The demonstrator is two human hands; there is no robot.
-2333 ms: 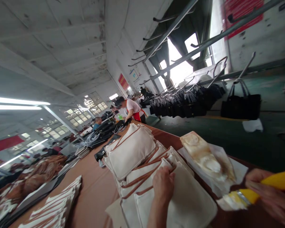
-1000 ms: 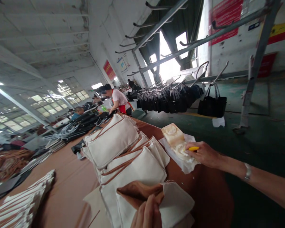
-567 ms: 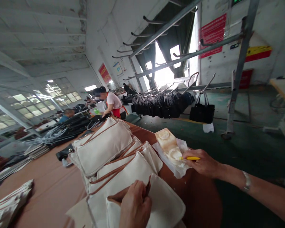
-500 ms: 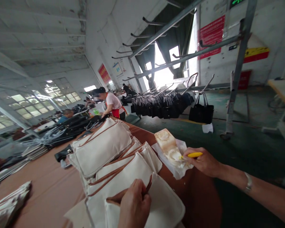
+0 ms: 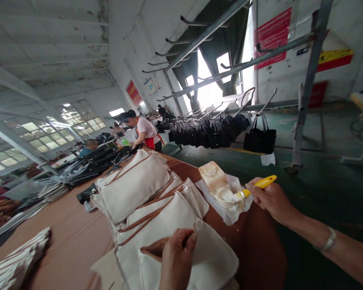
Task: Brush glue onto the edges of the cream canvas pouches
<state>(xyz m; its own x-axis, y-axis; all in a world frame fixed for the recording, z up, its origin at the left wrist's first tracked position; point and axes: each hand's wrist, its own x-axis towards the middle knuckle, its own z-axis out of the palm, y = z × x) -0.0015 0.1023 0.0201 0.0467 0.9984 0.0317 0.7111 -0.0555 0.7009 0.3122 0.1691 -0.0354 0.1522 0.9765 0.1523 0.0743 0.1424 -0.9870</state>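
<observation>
My right hand grips a yellow-handled paintbrush, its bristles down at the white glue in an open, glue-crusted container. That container lies on a sheet of white paper at the table's right edge. My left hand pinches the edge of a cream bag piece with brown trim, and its opening gapes to the left of my fingers. Under and beyond it are more cream bag pieces, piled and overlapping.
The brown tabletop carries another cream stack at the left and black bags farther back. A metal rack with hanging black bags stands beyond the right edge. Ahead, a person in a red apron works at the table.
The brush has tilted up in my right hand, showing more of its handle, and that hand has shifted slightly right. My left hand keeps its pinch on the bag piece.
</observation>
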